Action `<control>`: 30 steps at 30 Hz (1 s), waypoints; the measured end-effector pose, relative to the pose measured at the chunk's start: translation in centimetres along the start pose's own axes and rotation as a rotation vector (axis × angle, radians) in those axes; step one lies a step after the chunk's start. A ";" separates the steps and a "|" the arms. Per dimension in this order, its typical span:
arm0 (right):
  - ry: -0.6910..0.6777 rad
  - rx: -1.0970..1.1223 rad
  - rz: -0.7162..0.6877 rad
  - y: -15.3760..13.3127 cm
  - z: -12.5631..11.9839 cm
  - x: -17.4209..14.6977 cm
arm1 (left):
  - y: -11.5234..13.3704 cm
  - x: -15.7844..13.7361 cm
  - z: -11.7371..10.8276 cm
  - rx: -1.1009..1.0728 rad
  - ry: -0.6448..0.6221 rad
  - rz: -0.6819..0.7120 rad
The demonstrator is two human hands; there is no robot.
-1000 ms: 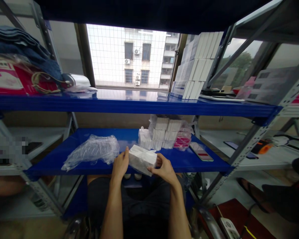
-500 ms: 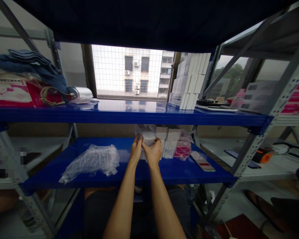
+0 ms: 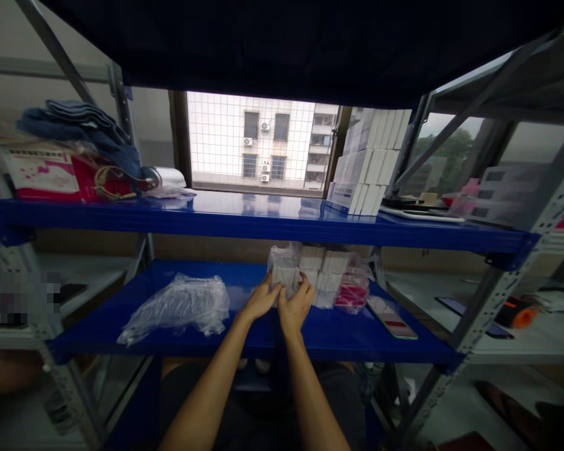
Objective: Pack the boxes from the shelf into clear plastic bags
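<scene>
A clear plastic bag [image 3: 284,258] with small white boxes [image 3: 286,275] in it stands upright on the lower blue shelf [image 3: 249,279]. My left hand [image 3: 262,298] grips its left lower side, fingers curled in against the plastic. From the right, my right hand [image 3: 297,305] closes on the same bag, its fingertips on the side and front. Close by on the right are stacked white boxes [image 3: 329,282], partly hidden by my right hand. A pile of clear plastic bags [image 3: 183,304] lies flat to the left of my hands.
Beside the stack sit a pink item in clear plastic [image 3: 352,291] and a phone [image 3: 391,316]. The upper shelf [image 3: 244,222] crosses above my hands, carrying tall stacked white boxes [image 3: 369,163] and a red-and-white carton [image 3: 42,172]. Metal posts [image 3: 493,263] border the shelves.
My hands have tipped the bagged white boxes more upright and moved lower along its sides. The left hand has shifted outward to the left side. The view has shifted slightly.
</scene>
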State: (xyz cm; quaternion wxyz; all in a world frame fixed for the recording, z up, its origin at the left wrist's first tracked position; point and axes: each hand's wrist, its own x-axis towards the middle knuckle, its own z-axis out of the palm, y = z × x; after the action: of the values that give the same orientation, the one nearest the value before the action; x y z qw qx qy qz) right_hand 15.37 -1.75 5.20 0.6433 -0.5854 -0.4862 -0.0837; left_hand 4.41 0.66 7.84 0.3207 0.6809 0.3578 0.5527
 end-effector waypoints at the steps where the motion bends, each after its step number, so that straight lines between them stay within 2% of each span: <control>1: -0.020 0.023 -0.031 -0.1 -0.2 -0.2 | 0.4 -0.6 -0.9 0.015 -0.055 -0.014; 3: -0.111 0.089 -0.092 -0.3 -0.4 -0.9 | 1.2 -2.0 -3.4 0.056 -0.146 -0.068; 5: -0.253 0.164 -0.135 -0.6 -0.1 -1.8 | 1.6 -3.6 -6.6 0.107 -0.163 -0.121; 8: -0.527 0.280 -0.177 -1.7 1.3 -3.4 | 1.6 -5.9 -12.1 0.222 -0.091 -0.156; 11: -0.787 0.342 -0.211 -3.8 3.1 -5.0 | 1.0 -7.5 -17.1 0.326 0.042 -0.216; 13: -0.923 0.292 -0.216 -5.1 4.4 -5.9 | 0.4 -8.2 -19.7 0.416 0.101 -0.258; 15: -1.035 0.185 -0.235 -6.2 5.4 -6.6 | -0.2 -8.7 -21.5 0.539 0.088 -0.298; 18: -1.147 0.037 -0.268 -7.0 6.9 -7.3 | -0.9 -9.4 -23.2 0.694 -0.027 -0.348; 20: -1.171 -0.003 -0.255 -7.3 7.8 -7.6 | -1.2 -9.7 -23.8 0.739 -0.084 -0.375; 24: -1.161 0.027 -0.178 -8.2 9.5 -7.4 | -1.4 -10.2 -24.5 0.774 -0.096 -0.410; 26: -1.132 0.064 -0.153 -8.8 10.0 -6.8 | -1.3 -10.2 -24.7 0.802 -0.066 -0.361; 30: -1.052 0.192 -0.185 -9.6 9.5 -4.2 | -0.3 -9.8 -24.0 0.938 0.023 -0.113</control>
State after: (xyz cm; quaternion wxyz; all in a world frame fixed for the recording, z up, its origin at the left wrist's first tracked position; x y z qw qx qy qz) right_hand 1.66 1.36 7.12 0.3536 -0.4416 -0.7977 0.2089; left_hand -20.46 -6.48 6.87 0.0038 0.7256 0.6089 0.3207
